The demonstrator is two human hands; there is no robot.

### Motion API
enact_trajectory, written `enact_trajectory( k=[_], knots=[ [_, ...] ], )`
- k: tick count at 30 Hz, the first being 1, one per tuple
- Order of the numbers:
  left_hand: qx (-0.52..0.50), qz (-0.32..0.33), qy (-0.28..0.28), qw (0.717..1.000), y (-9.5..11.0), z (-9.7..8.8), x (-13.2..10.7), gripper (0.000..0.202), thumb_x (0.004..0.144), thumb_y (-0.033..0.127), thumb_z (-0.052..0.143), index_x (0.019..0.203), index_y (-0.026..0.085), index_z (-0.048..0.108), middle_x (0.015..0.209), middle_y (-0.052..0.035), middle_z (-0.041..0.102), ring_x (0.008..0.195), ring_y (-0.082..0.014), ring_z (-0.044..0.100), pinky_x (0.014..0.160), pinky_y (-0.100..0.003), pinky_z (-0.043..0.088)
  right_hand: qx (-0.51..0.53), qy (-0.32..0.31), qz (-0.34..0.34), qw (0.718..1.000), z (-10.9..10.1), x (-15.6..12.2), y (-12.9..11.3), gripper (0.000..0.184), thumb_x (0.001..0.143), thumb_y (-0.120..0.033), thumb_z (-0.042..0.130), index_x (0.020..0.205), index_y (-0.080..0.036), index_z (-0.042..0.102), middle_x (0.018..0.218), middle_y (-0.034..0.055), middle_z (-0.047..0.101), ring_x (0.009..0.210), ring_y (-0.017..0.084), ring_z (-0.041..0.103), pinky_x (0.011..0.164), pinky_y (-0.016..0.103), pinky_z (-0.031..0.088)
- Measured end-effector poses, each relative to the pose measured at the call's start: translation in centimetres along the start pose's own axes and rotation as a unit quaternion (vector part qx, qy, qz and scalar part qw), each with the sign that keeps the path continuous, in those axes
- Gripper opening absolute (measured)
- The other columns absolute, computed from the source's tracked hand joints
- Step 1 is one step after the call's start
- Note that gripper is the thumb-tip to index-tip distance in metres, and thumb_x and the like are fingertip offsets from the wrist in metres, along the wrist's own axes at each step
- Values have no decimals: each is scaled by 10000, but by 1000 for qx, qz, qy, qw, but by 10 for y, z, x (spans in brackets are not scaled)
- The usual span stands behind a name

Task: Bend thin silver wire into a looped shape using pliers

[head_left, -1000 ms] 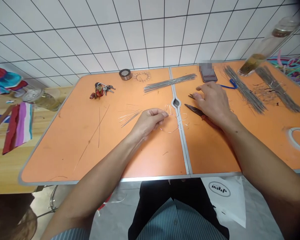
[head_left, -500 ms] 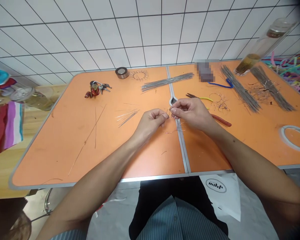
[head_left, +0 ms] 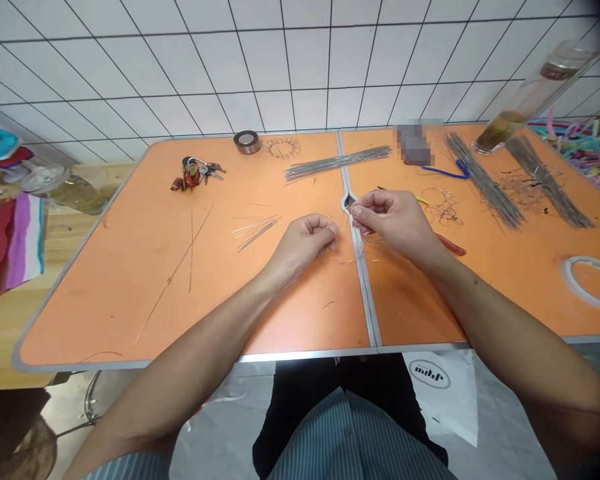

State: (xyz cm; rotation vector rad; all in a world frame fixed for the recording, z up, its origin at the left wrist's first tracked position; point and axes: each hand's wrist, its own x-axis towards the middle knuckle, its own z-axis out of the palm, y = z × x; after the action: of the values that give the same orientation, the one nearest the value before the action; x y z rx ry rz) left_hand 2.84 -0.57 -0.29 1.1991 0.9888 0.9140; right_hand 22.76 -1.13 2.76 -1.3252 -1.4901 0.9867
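Note:
Both hands meet over the middle seam of an orange table (head_left: 180, 313). My left hand (head_left: 305, 241) is closed in a pinch on a thin bent wire (head_left: 353, 253) that loops between the hands. My right hand (head_left: 393, 217) is closed too, pinching the same wire's upper end just right of the seam. Red-handled pliers (head_left: 450, 245) lie on the table behind my right wrist, partly hidden by it. A small fan of short thin wires (head_left: 255, 230) lies just left of my left hand.
A bundle of straight wires (head_left: 337, 163) crosses the seam at the back. More wire bundles (head_left: 485, 180) and tangled wire lie at the right, near a glass bottle (head_left: 530, 97). Keys (head_left: 195, 173), a tape roll (head_left: 247, 141) and a white ring (head_left: 590, 280) also sit on the table.
My right hand left the pliers on the table and came left to the wire held by my left hand. It now pinches that wire slightly higher and farther right.

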Motion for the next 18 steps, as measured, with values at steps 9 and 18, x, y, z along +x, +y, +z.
enact_trajectory(
  k=[9,18],
  knots=[
    [33,29,53,998,1,7,-5,148,866,279,773,749,190,757,621,20,550,592,-107,434,583,-255,330,31,-18,14,999,0,-1,2,144,931,-267,800,806,-197,780,758,31,742,704,144,667,689,283,566],
    [24,0,49,998,-2,6,-2,144,846,290,795,746,190,771,629,16,562,584,-103,435,585,-260,338,41,-38,30,998,0,1,7,193,918,-338,866,827,-196,771,757,41,738,656,146,656,664,300,548]
  ],
)
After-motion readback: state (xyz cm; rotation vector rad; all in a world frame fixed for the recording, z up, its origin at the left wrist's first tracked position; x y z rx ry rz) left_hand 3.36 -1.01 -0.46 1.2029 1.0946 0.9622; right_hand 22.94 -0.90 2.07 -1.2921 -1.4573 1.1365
